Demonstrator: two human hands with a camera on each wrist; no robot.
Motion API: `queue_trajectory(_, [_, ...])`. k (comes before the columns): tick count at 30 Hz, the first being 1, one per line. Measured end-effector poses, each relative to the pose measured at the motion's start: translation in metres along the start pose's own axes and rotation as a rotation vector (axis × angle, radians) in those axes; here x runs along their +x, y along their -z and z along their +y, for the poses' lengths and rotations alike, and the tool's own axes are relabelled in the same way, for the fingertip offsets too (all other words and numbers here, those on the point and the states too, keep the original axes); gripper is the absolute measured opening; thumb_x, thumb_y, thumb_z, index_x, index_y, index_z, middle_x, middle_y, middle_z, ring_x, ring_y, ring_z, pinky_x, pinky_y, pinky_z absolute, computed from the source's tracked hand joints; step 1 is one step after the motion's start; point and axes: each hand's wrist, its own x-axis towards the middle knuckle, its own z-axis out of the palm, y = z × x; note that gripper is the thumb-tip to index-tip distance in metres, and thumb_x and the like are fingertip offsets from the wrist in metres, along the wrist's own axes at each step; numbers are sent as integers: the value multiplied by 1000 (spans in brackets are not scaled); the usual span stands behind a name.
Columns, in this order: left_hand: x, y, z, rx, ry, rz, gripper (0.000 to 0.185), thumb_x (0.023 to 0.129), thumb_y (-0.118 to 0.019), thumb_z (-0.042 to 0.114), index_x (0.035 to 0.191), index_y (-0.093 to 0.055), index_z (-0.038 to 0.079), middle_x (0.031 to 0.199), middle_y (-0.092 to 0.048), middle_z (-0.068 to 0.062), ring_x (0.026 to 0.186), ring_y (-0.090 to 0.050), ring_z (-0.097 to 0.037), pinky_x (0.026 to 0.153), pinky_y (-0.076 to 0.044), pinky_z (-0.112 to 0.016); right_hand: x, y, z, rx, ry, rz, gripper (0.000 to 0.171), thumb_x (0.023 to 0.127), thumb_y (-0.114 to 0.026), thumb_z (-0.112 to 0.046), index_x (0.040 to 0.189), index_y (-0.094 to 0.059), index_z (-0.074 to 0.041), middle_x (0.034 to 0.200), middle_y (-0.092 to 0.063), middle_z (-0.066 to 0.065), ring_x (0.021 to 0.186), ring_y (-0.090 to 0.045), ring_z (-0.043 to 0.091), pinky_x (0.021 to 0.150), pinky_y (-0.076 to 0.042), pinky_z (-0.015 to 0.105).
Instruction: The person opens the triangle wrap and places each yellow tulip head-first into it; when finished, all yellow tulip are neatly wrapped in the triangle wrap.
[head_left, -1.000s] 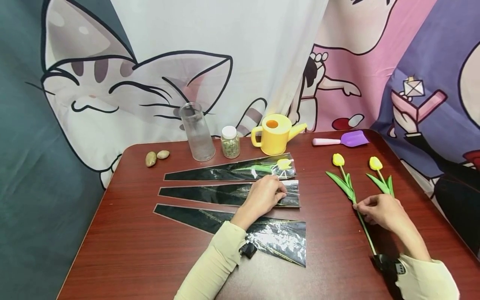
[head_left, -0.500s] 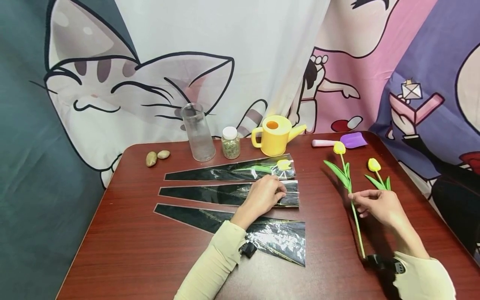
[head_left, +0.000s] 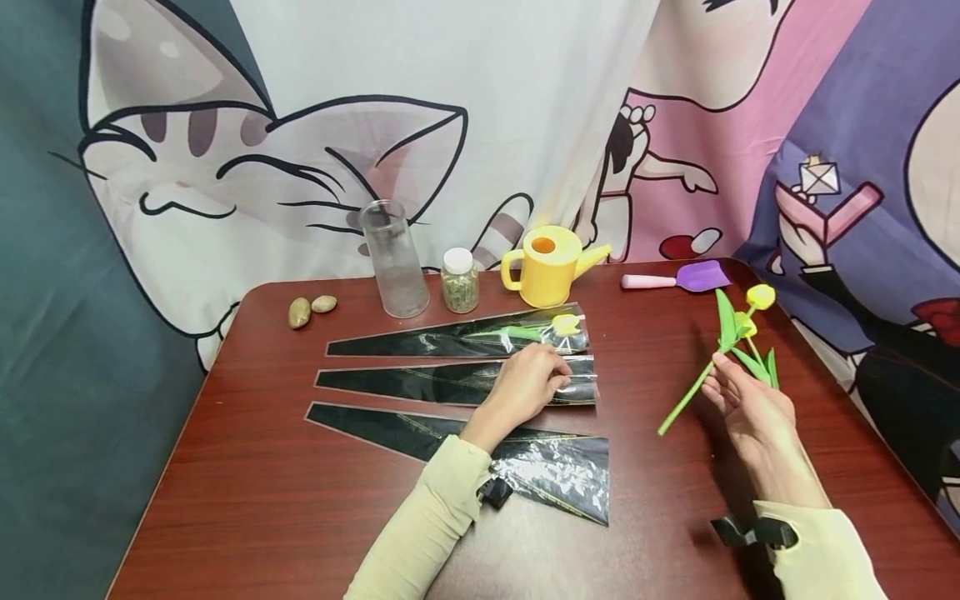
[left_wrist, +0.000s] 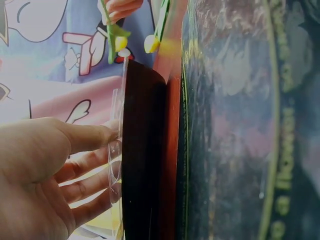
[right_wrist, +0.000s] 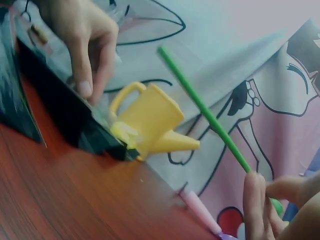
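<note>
Hands: right (head_left: pixel 750 404) pinching slender tulip stem (head_left: pixel 686 396), left (head_left: pixel 525 385) on glossy sleeve (head_left: pixel 420 385)

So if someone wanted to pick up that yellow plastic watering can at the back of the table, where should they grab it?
Probably by the loop handle of the yellow plastic watering can, coming from the left side. The can stands upright with the handle facing left and the spout pointing right, so curled fingers fit through the loop. The small glass jar with a white lid stands close on that side, so approach carefully.
</note>
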Motion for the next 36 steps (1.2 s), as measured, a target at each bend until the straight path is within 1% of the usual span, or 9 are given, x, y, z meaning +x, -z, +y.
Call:
queue_trajectory(3, [0, 1, 0, -1, 2, 9, 11, 91, -72, 29, 98, -78, 24, 96, -63, 9, 94, -59, -11, 82, -50, -28, 1, -4, 2, 88, 15, 73, 12, 89, -65, 9, 86, -75, 4, 79, -71, 16, 69, -71, 24, 70, -58, 36])
queue_trajectory(5, [0, 1, 0, -1, -1, 20, 10, 91, -72, 29, 97, -78, 24, 94, -63, 10, 94, -59, -11, 82, -50, -28, 1, -5, 3, 120, 32, 120, 10, 87, -67, 10, 86, -75, 4, 79, -71, 16, 70, -72, 26, 70, -58, 37])
queue_trajectory(9, [1, 0, -1, -19, -9, 55, 8, 90, -73, 29, 95, -78, 24, 92, -62, 10, 92, -58, -11, 80, -49, -27, 2, -6, 3, 153, 68, 201, 9, 84, -70, 12, 88, -74, 5, 80, -71, 17, 73, -72, 28, 70, -58, 38])
queue_trajectory(13, [2, -1, -1, -41, -16, 81, 7, 89, -74, 28, 94, -78, 24, 91, -62, 9, 89, -58, -10, 77, -49, -27, 3, -5, 6, 148, 86, 245, 10, 81, -72, 13, 88, -74, 6, 81, -72, 17, 74, -72, 30, 70, -57, 39])
queue_trajectory(22, [2, -1, -2, -43, -26, 86, 8, 89, -74, 27, 95, -78, 22, 91, -61, 9, 88, -57, -10, 77, -49, -26, 6, -10, 26, 87, 72, 239, 9, 81, -73, 11, 88, -76, 6, 82, -72, 17, 75, -72, 28, 70, -57, 38])
queue_trajectory(26, [2, -1, -1, -53, -29, 87, 9, 90, -74, 27, 95, -78, 21, 90, -60, 8, 88, -57, -11, 77, -49, -27, 8, -19, 38, 55, 63, 216, 8, 83, -73, 9, 89, -76, 5, 83, -72, 16, 76, -73, 26, 71, -57, 36])
queue_trajectory(31, [2, -1, -1, -50, -32, 91, 9, 90, -73, 27, 95, -78, 22, 92, -61, 9, 88, -57, -10, 76, -49, -26, 8, -34, 54, 26, 51, 215, 7, 83, -74, 6, 90, -75, 5, 85, -73, 14, 75, -73, 23, 69, -58, 33])
queue_trajectory(33, [2, -2, 0, -43, -32, 93, 9, 90, -73, 27, 96, -78, 23, 92, -61, 9, 88, -57, -10, 76, -49, -26, 7, -40, 61, 11, 26, 207, 6, 84, -73, 5, 90, -76, 4, 85, -73, 14, 74, -73, 22, 70, -58, 32])
queue_trajectory(36, [1, -3, -1, -23, -29, 94, 9, 91, -72, 28, 97, -78, 23, 94, -62, 9, 90, -57, -10, 78, -49, -27, 5, -51, 71, 0, -45, 178, 5, 84, -73, 5, 88, -76, 2, 84, -73, 13, 74, -72, 20, 72, -57, 29])
